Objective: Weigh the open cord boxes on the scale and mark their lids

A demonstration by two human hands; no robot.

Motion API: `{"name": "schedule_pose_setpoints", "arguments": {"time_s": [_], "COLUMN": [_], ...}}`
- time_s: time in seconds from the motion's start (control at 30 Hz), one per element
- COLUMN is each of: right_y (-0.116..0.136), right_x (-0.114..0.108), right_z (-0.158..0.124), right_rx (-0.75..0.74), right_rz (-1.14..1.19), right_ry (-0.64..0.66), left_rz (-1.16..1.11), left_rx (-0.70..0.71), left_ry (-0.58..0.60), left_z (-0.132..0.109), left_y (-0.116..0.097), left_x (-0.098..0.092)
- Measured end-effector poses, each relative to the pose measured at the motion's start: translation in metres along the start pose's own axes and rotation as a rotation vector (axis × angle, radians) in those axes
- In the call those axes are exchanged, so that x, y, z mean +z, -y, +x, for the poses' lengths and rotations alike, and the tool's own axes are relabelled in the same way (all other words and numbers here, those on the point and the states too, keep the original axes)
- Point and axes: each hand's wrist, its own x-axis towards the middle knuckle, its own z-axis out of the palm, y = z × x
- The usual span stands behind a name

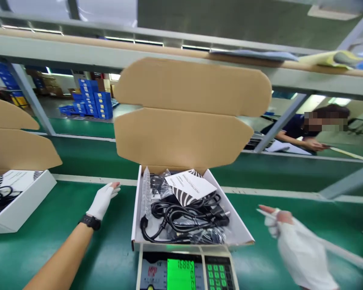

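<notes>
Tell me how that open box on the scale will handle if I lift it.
The open box probably flexes, since its walls are thin cardboard. The upright lid may flop and shift the balance. Its loose black cables and booklet could slide if it tilts.

Motion-blurred right hand (293, 245), second box (15, 193) cut by left edge, scale (184, 270) by bottom edge.

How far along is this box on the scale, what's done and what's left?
Done: the box already holds black cables and a leaflet, and it sits on the lit scale. In hand: the left hand hovers beside it empty; the right hand holds a thin white stick. Left: the lid flap is not yet closed.
</notes>
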Motion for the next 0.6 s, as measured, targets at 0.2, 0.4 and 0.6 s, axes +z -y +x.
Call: {"name": "schedule_pose_setpoints", "arguments": {"time_s": [0.2,0.4,0.6], "right_y": [0.159,0.200,0.178], "right_x": [0.084,0.204,0.240], "right_z": [0.009,-0.009,-0.013], "right_rx": [-0.876,-1.414,-1.381], "right_rz": [-0.144,-0.480,-0.245], "right_ry": [0.353,0.692,0.525], "left_rz": [-0.121,-0.218,-0.189], "left_rx": [0.152,0.174,0.269], "left_ry": [0.116,0.097,-0.028], "left_z": [-0.025,-0.016,-0.002], "left_y": [-0.080,-0.096,-0.081], "left_x": [0.034,0.079,0.090]}}
